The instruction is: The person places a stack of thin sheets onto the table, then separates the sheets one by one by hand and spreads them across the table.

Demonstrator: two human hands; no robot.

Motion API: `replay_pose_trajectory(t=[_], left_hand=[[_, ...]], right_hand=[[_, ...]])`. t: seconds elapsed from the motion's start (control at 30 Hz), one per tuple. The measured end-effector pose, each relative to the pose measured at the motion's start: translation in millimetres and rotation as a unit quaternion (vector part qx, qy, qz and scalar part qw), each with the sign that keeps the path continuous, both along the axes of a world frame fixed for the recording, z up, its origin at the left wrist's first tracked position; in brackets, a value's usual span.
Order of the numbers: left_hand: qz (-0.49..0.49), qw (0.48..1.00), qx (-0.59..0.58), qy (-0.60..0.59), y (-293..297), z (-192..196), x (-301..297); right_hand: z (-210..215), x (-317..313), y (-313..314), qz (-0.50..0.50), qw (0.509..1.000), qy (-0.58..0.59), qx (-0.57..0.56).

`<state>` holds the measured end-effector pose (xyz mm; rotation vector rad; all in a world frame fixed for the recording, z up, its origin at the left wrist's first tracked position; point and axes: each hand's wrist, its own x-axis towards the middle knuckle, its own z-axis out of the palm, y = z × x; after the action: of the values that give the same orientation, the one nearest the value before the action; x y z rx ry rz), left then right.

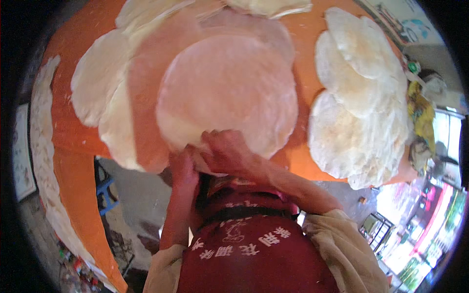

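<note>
A large round flatbread lies in the middle of the orange table, on top of other thin rounds. At its near edge, my left hand is closed, pinching the rim of the bread. Close beside it on the right, my right hand has its fingers curled down over the same edge. The two hands nearly touch, and the fingertips are partly hidden. The bread's far side lies flat, away from both hands.
Overlapping flatbreads are piled on the right, and more flatbreads spread along the left and far side. A long row of pale bread edges the far left. Yellow plastic bags sit beyond the right edge. A blue stool stands below.
</note>
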<state>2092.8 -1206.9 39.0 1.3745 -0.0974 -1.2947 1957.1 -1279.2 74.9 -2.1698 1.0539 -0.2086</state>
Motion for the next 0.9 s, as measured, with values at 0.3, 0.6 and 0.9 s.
replay_pose_trajectory(t=[0.3,0.6,0.9], left_hand=[[-0.015,0.999,-0.035,0.001,31,5,33],[-0.076,0.996,-0.033,0.045,47,8,31],[-0.131,0.985,-0.082,-0.075,9,40,-7]], right_hand=[[50,-209,-141,-0.373,0.884,-0.257,0.113],[81,-382,-149,-0.520,0.709,0.375,-0.295],[35,-52,-24,-0.044,0.945,-0.156,0.285]])
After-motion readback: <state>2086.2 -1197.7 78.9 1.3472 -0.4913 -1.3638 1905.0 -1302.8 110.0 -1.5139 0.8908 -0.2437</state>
